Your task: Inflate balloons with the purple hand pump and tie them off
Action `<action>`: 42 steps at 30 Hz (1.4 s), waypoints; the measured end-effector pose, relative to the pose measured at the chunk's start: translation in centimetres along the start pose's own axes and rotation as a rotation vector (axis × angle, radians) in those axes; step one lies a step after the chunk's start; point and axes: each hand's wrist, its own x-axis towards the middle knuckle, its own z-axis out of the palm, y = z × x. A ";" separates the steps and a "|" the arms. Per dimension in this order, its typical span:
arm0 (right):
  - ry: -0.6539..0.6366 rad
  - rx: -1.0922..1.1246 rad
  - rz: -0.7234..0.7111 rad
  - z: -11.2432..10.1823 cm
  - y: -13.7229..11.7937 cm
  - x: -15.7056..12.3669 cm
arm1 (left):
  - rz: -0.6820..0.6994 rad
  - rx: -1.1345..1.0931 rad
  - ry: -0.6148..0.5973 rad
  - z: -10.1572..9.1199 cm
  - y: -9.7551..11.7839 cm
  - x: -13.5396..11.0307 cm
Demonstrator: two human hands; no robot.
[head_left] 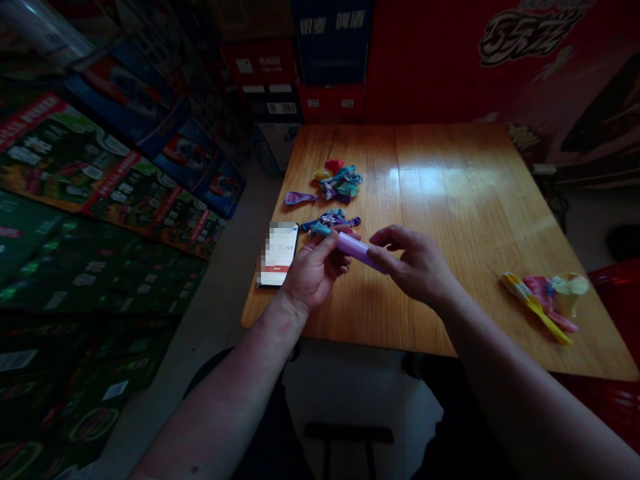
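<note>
My left hand (317, 270) pinches a lilac, plastic-looking cylinder (354, 247) above the brown wooden table (450, 207); my right hand (413, 260), fingers parted, meets its end. A slack left grip could drop it.

Passage over table (440, 200) centre; phone (279, 257), seemingly limp balloons (343, 183) block left.
</note>
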 end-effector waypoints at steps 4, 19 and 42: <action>0.014 0.090 0.229 -2.0 0.4 -0.4 | 0.036 -0.104 0.048 -0.3 1.1 0.5; -0.056 1.239 0.519 -2.0 2.0 -2.4 | 0.050 -0.172 -0.043 0.9 0.4 1.2; -0.248 2.000 0.398 1.9 4.6 2.1 | 0.156 -0.261 0.195 2.0 -0.6 3.1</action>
